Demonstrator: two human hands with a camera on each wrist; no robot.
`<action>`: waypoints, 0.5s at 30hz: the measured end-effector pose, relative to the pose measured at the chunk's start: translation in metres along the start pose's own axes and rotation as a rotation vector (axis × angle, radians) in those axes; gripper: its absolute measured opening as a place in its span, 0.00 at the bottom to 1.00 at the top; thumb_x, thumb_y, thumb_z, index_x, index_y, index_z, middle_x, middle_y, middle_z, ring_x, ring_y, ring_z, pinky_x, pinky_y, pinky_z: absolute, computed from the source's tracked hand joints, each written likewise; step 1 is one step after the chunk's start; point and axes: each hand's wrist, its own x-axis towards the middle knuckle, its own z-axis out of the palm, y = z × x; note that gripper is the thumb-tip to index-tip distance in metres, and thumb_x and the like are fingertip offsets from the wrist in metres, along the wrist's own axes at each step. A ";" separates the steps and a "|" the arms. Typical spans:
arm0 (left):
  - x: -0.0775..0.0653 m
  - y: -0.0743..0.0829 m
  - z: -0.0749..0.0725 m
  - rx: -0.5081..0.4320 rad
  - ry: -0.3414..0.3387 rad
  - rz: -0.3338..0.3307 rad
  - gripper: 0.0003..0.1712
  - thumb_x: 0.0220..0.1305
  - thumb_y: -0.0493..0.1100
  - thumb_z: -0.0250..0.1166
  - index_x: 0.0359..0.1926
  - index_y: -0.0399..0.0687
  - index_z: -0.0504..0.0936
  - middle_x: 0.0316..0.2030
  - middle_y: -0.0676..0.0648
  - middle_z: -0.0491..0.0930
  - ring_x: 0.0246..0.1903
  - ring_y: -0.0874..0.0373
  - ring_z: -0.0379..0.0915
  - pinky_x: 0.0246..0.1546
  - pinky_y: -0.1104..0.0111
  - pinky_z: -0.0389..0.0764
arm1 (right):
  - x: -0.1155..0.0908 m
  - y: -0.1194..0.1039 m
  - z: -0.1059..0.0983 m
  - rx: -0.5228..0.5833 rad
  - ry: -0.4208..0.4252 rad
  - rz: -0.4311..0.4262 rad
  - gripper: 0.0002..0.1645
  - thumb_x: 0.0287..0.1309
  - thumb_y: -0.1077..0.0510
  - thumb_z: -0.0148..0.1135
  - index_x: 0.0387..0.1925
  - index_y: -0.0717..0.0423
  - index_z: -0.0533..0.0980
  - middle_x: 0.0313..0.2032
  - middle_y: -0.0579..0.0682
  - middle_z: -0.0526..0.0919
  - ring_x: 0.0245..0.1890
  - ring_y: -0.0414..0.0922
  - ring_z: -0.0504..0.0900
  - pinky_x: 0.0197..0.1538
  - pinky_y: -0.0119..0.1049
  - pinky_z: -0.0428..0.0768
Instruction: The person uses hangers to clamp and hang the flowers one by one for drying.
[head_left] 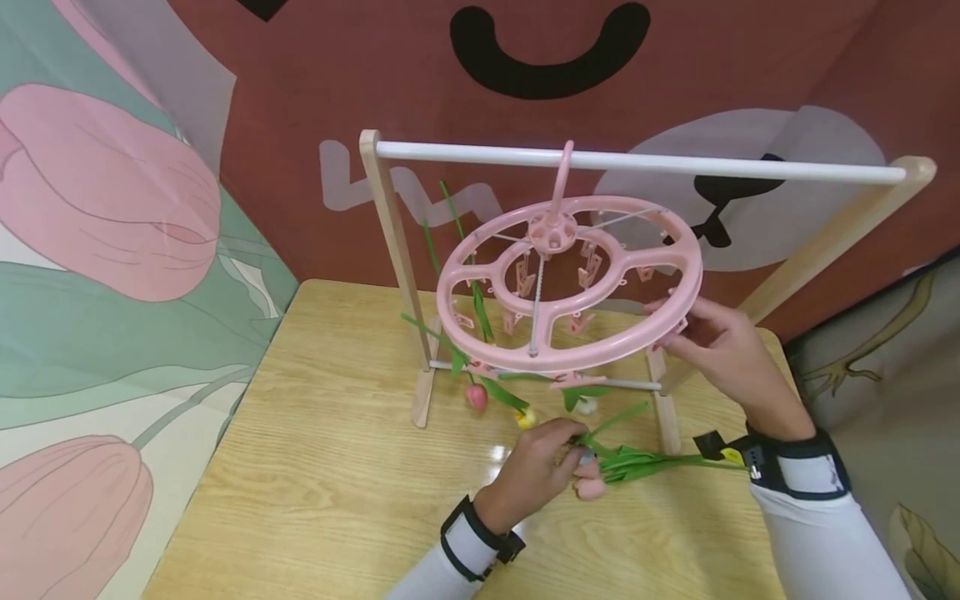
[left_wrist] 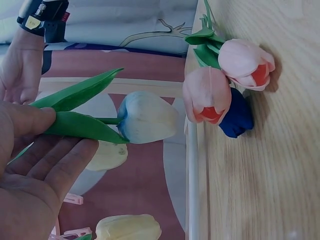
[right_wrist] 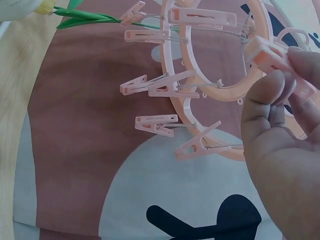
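My left hand (head_left: 536, 467) holds a white tulip with a blue-tinged base (left_wrist: 147, 117), its green stem and leaves pinched between thumb and fingers. Up at the right rim of a round pink clip hanger (head_left: 552, 232), my right hand (head_left: 727, 358) pinches a pink clothespin (right_wrist: 270, 52) between thumb and fingers. More clothespins (right_wrist: 172, 86) dangle from the rings. A pink-red tulip (head_left: 477, 396), a yellow tulip (head_left: 526, 417) and a white tulip (head_left: 587, 405) hang head down below the hanger. Pale pink tulips (left_wrist: 207, 95) and a dark blue tulip (left_wrist: 236, 115) lie on the table near my left hand.
The hanger hooks over the white bar (head_left: 465, 152) of a stand with wooden posts (head_left: 397, 233). A lower rod (head_left: 626, 384) joins the stand's feet on the wood-grain table (head_left: 322, 467). Printed cloth (head_left: 300, 75) covers the wall behind.
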 end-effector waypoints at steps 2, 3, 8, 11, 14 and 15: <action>0.000 -0.001 0.000 0.011 0.007 0.012 0.09 0.67 0.30 0.66 0.47 0.39 0.82 0.42 0.46 0.87 0.43 0.61 0.86 0.46 0.84 0.82 | 0.000 0.000 0.000 0.011 -0.012 -0.014 0.25 0.65 0.76 0.61 0.62 0.62 0.77 0.47 0.44 0.85 0.38 0.37 0.82 0.41 0.23 0.84; 0.000 -0.001 0.000 0.016 0.012 0.019 0.09 0.67 0.30 0.66 0.47 0.39 0.82 0.42 0.46 0.87 0.43 0.61 0.86 0.46 0.84 0.82 | 0.001 0.000 0.001 -0.002 -0.012 -0.022 0.26 0.64 0.76 0.61 0.62 0.61 0.77 0.46 0.44 0.84 0.37 0.37 0.81 0.40 0.22 0.84; -0.002 -0.004 0.001 0.032 0.036 0.040 0.10 0.66 0.29 0.67 0.48 0.38 0.82 0.42 0.46 0.87 0.44 0.62 0.86 0.46 0.83 0.83 | 0.001 0.000 0.005 0.017 0.002 -0.037 0.29 0.61 0.79 0.61 0.60 0.56 0.77 0.43 0.42 0.83 0.37 0.37 0.79 0.38 0.22 0.82; -0.003 -0.004 0.000 0.018 0.046 0.021 0.11 0.65 0.29 0.68 0.48 0.37 0.82 0.43 0.45 0.87 0.44 0.59 0.86 0.46 0.82 0.83 | 0.001 0.001 0.008 0.079 -0.009 -0.049 0.27 0.60 0.80 0.59 0.58 0.58 0.75 0.42 0.45 0.82 0.37 0.37 0.81 0.37 0.22 0.83; -0.003 -0.003 -0.001 0.014 0.055 -0.013 0.12 0.65 0.29 0.69 0.49 0.37 0.82 0.43 0.44 0.87 0.44 0.58 0.86 0.46 0.81 0.84 | -0.002 0.001 0.011 0.105 -0.013 -0.069 0.28 0.59 0.81 0.60 0.58 0.61 0.74 0.42 0.47 0.82 0.36 0.37 0.83 0.34 0.23 0.83; -0.003 -0.002 -0.001 0.018 0.059 -0.022 0.12 0.65 0.30 0.69 0.49 0.37 0.82 0.43 0.44 0.87 0.43 0.58 0.86 0.45 0.80 0.84 | -0.003 0.002 0.012 0.112 -0.011 -0.071 0.29 0.58 0.81 0.61 0.60 0.61 0.74 0.43 0.47 0.82 0.36 0.36 0.83 0.34 0.23 0.84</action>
